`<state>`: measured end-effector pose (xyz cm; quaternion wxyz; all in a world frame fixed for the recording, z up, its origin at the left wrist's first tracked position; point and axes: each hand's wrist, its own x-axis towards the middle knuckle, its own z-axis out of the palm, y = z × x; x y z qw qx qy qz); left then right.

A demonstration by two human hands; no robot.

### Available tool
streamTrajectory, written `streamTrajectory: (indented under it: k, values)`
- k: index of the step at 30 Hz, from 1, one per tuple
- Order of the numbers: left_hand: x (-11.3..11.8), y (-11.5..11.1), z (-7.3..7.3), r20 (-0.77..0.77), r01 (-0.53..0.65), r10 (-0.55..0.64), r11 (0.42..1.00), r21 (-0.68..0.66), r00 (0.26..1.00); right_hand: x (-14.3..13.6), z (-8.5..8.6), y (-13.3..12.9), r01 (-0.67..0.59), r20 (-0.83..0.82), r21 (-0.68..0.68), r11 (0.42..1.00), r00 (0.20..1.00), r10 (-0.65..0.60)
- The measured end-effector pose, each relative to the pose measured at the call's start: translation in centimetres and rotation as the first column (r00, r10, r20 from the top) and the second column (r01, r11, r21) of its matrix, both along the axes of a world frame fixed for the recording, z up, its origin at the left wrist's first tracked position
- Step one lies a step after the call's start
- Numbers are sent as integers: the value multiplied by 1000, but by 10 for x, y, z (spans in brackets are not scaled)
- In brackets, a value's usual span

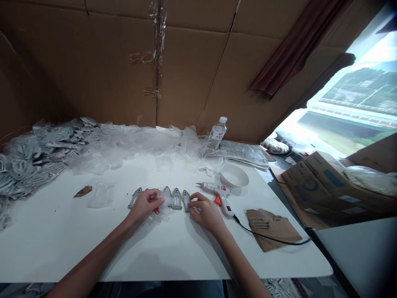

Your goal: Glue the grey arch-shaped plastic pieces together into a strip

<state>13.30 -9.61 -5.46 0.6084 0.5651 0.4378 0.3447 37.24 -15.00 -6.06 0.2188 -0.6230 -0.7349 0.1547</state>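
A row of small grey arch-shaped pieces [176, 199] with pointed tops lies on the white table [161, 244]. At the left part of this row is my left hand [147, 203], its thumb and fingers pinching a small translucent plastic bag [166, 200] that partly covers one piece. My right hand [205, 210] has its fingertips closed at the edge of the rightmost grey piece [186, 198]. Another grey piece [135, 198] shows left of my left hand, which hides part of the row.
A glue gun [217, 192] with a black cord lies right of my right hand, near a white bowl [235, 176] and torn cardboard [273, 229]. Plastic bags [139, 140], a bottle [217, 133] and a heap of grey pieces [37, 153] line the back. Another bag [101, 195] lies left.
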Motion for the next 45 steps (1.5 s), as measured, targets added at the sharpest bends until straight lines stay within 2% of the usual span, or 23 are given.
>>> streamTrajectory:
  k: [5,11,15,18,23,26,30,36,41,45]
  values:
    - [0,2,-8,3,5,-5,1000,12,1000,-9,1,6,36,-154,-17,999,987,-38]
    - [0,2,-9,-8,50,-50,999,17,999,-41,6,20,24,-411,-42,999,911,-39]
    - [0,1,-10,-14,75,-75,997,19,997,-57,11,27,-17,-495,-45,999,869,-7]
    - [0,0,-8,-20,74,-74,997,24,997,-57,11,34,-10,-528,-43,999,849,-14]
    - [-3,2,-10,-21,-13,14,999,44,1000,-37,6,46,141,-492,-75,987,856,-159]
    - [-6,5,-14,-7,-103,103,992,67,995,-29,3,47,163,-400,-120,979,895,-198]
    - [-8,8,-17,8,-150,150,985,81,989,-33,-1,45,160,-279,-167,973,939,-202]
    - [-7,6,-14,0,-154,154,984,91,988,-41,-6,40,231,-146,-160,960,956,-254]
    - [-6,3,-8,-7,-132,133,987,94,991,-45,-4,37,265,-146,-109,958,949,-279]
    - [-5,0,-2,-12,-112,113,990,88,994,-53,4,38,197,-259,-74,978,943,-210]
